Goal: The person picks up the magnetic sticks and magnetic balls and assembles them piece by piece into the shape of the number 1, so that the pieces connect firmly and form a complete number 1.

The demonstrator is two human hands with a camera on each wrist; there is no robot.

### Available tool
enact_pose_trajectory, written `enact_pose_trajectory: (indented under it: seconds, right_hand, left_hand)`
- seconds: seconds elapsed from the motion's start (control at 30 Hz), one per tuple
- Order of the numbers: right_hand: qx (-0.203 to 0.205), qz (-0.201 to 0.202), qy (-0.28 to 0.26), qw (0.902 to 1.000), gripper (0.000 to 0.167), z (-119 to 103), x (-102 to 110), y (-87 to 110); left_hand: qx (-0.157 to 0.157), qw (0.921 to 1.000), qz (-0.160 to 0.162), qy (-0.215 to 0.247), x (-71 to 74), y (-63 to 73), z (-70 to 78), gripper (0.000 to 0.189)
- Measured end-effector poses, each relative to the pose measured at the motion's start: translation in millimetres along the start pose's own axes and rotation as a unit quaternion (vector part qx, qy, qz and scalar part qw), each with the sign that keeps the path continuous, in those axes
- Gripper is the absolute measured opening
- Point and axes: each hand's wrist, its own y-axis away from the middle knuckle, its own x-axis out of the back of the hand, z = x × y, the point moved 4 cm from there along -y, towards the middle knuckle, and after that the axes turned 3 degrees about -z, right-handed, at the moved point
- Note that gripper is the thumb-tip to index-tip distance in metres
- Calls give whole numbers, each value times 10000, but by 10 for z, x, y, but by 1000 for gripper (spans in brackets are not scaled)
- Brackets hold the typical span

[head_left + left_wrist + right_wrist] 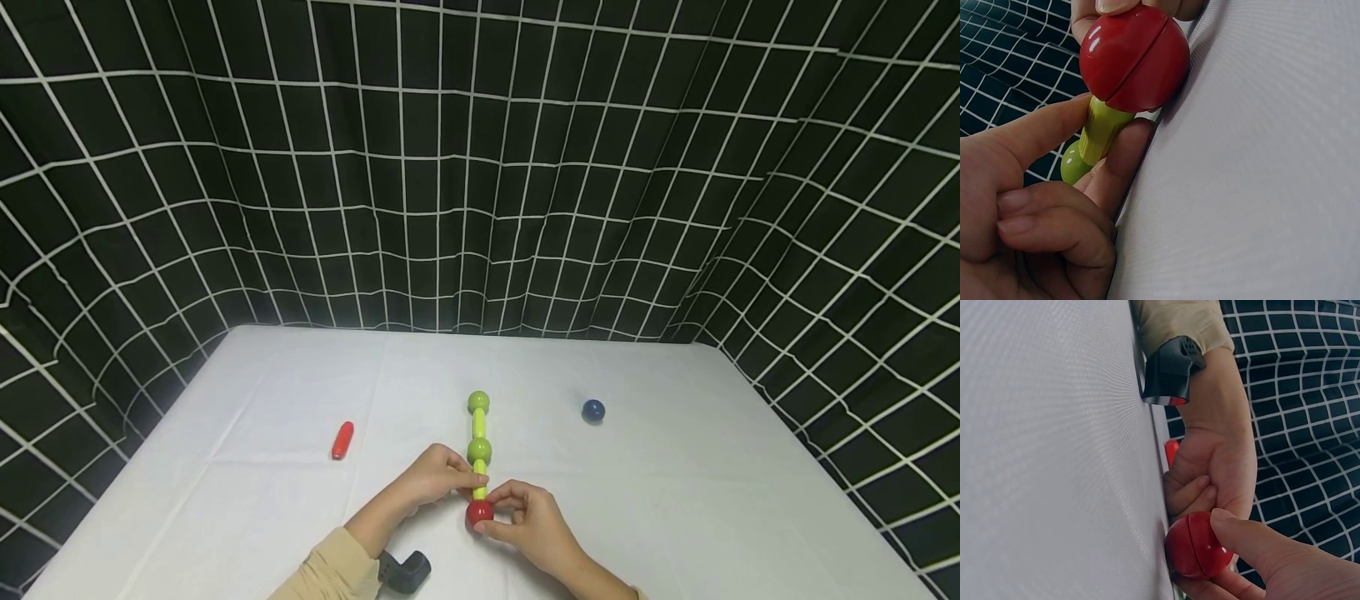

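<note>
A straight chain of balls and rods lies on the white table, pointing away from the person. At its far end is a green ball (478, 402), then a yellow-green rod (479, 423), a second green ball (479, 451), another yellow-green rod (1102, 132) and a red ball (479, 515) nearest the person. My left hand (438, 477) pinches the nearer rod between thumb and fingers, right beside the red ball. From the right, my right hand (534, 527) grips the red ball, its thumb showing on the ball's seamed surface in the right wrist view.
A red rod (342, 440) lies on the white table (675, 517) to the left of the chain. Off to the right sits a dark blue ball (593, 410). A black grid-patterned curtain (480, 167) stands around the table's back and sides.
</note>
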Motion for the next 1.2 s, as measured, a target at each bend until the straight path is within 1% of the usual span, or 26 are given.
enact_pose_trajectory:
  seconds: [0.4, 0.63, 0.7, 0.83, 0.97, 1.2]
  right_hand:
    - [-46, -9, -54, 10000, 32, 14, 5, -3]
    - [-82, -26, -153, 9998, 32, 17, -3, -2]
    - [-101, -37, -152, 9998, 32, 13, -1, -1]
    - [-129, -49, -143, 9998, 33, -3, 9, -2]
    - [-149, -59, -146, 9998, 33, -10, 18, -2]
    - [-174, -59, -162, 9997, 33, 5, 7, -2]
  left_hand:
    - [0, 10000, -39, 21, -4, -8, -4, 28]
    - [17, 9996, -260, 51, 27, -2, -10, 28]
    - [0, 9997, -241, -5, 55, -3, -10, 27]
    - [-7, 9999, -89, -75, 137, -5, -5, 28]
    - [100, 9999, 24, -34, 226, -3, 2, 30]
    - [229, 9992, 285, -150, 442, 32, 30, 31]
